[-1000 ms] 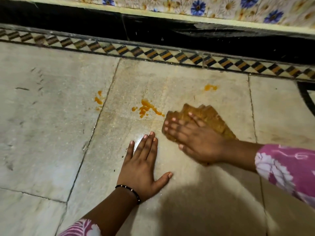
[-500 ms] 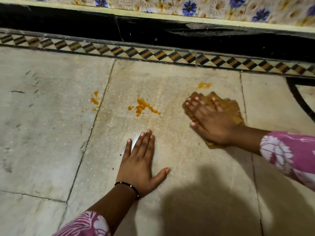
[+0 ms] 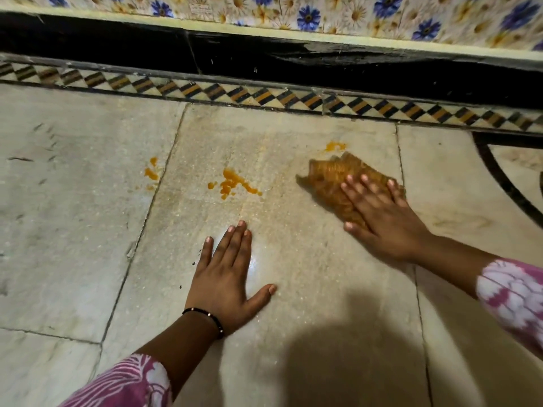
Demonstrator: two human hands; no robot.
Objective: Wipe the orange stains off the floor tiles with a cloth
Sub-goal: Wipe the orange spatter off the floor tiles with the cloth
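Note:
My right hand (image 3: 382,212) presses flat on an orange-brown cloth (image 3: 329,174) on the middle floor tile (image 3: 293,259), fingers spread over it. A small orange stain (image 3: 335,146) lies just beyond the cloth's far edge. A larger splattered orange stain (image 3: 232,183) sits to the left of the cloth, apart from it. Another orange stain (image 3: 151,171) marks the left tile near the grout line. My left hand (image 3: 227,277) rests palm down on the tile below the large stain, holding nothing.
A patterned diamond border strip (image 3: 264,96) and a black skirting (image 3: 264,63) run along the far wall with flowered tiles (image 3: 323,13). A dark curved inlay (image 3: 505,186) crosses the right tile. My shadow falls on the near tile.
My right hand slid the cloth right and away from the large stain, toward the small far stain, and now sits slightly lower and more spread. The left hand stayed put.

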